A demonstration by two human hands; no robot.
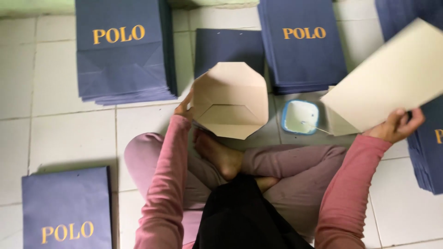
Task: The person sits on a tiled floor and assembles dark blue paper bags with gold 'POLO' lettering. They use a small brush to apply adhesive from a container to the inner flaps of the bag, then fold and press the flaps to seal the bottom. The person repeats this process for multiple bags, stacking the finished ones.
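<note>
White tiled floor (64,133) with stacks of navy paper bags all round, and the left hand (184,108) grips the opened bag (230,99) mouth-up dead ahead while the right hand (397,124) pinches a cream card sheet (387,76) off to the right, its long edge slanting toward the bag, glue tub (300,116) sitting between them.

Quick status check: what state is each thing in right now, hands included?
Left hand: gripping the open bag's rim.
Open bag: mouth spread, base folds showing inside.
Right hand: holding a card up.
Card: lifted, tilted.
Glue tub: uncovered, stick resting in it.
Bag stacks: flat, folded.
</note>
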